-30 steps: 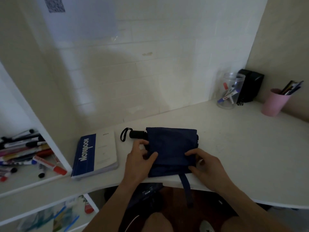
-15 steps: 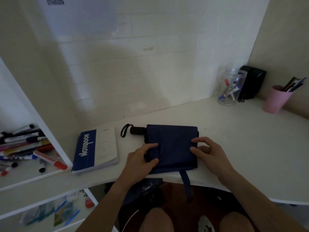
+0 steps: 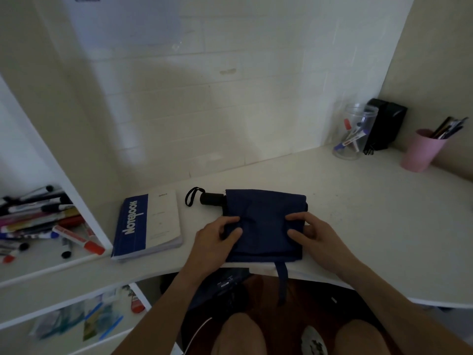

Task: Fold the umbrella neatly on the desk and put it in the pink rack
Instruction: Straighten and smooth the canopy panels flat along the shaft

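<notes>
A dark blue folding umbrella (image 3: 266, 208) lies flat on the white desk (image 3: 371, 226) near its front edge, canopy folded into a rough rectangle. Its black handle (image 3: 211, 199) with a wrist loop points left, and its closing strap (image 3: 281, 280) hangs over the desk edge. My left hand (image 3: 217, 239) grips the canopy's left side, thumb and fingers pinching the cloth. My right hand (image 3: 314, 234) grips the right side the same way. The pink rack does not show in this view; a pink cup (image 3: 419, 152) with pens stands at the far right.
A blue and white notebook (image 3: 148, 224) lies left of the umbrella. A clear jar of markers (image 3: 354, 135) and a black box (image 3: 386, 126) stand in the back right corner. Shelves at the left hold several markers (image 3: 43, 221). My knees are below the desk edge.
Both hands have slid inward and up along the canopy, from its lower edge toward its middle, bunching the cloth. The umbrella has stayed in place.
</notes>
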Action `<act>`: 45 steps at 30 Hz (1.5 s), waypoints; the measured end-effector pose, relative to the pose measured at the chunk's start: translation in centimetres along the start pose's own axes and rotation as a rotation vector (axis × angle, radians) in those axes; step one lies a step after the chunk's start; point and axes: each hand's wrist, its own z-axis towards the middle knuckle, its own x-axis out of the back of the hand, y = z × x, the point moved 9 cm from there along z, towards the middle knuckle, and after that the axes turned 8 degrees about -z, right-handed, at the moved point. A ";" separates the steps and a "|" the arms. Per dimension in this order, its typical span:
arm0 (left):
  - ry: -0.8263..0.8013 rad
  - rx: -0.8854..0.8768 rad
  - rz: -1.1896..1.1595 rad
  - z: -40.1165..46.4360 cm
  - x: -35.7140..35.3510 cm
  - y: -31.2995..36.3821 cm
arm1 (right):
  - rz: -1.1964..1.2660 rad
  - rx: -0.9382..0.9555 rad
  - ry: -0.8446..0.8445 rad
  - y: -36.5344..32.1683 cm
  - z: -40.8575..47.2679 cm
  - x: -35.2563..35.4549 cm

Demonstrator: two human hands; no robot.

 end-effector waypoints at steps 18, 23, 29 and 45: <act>-0.337 -0.035 0.671 1.3 -1.2 2.5 | -0.431 -0.119 -0.288 0.5 1.1 0.1; -0.155 -0.097 0.906 2.2 -0.3 4.5 | -0.464 -0.130 -0.282 0.1 1.2 0.2; -0.035 -0.694 0.856 0.8 -3.9 8.6 | -0.489 -0.138 -0.309 0.2 1.2 0.1; -0.335 -0.490 1.051 0.4 -5.4 2.9 | -0.882 0.356 -0.096 -4.0 0.5 -4.2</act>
